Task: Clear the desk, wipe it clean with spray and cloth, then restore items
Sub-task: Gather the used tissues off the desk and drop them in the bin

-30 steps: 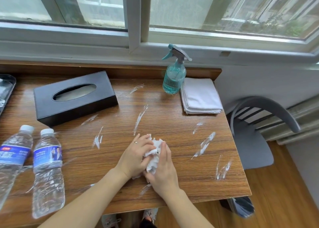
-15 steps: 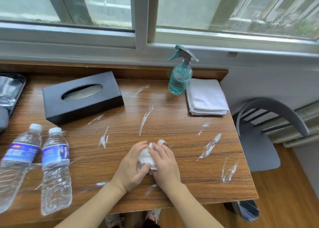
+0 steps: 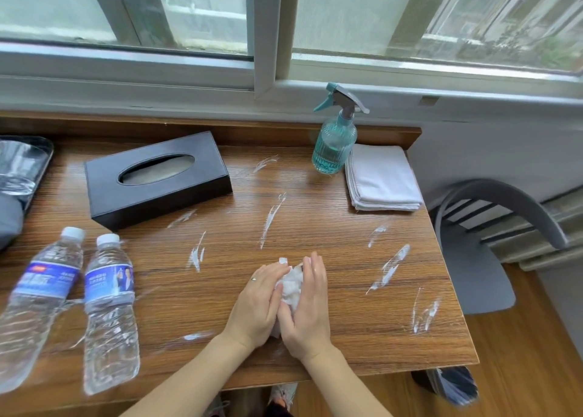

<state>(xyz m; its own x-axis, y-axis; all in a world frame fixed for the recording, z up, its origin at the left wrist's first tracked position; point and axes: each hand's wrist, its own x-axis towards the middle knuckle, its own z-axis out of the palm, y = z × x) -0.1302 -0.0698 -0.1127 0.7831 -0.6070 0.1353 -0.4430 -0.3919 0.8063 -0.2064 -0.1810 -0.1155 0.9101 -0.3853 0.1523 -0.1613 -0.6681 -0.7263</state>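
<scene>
Head: blue-labelled bottles (image 3: 108,293); writing unreadable

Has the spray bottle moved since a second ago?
No. The spray bottle still stands at the left edge of the folded cloth; only the camera shifted.

The wood-grain bench (image 3: 331,227) looks smooth and faintly glossy, the tissue box (image 3: 157,180) matt black, the 2 water bottles (image 3: 110,315) clear crinkled plastic, the folded cloth (image 3: 381,180) soft.

Desk (image 3: 331,227) centre open; tissue box (image 3: 157,180), 2 bottles (image 3: 110,309) block left.
</scene>
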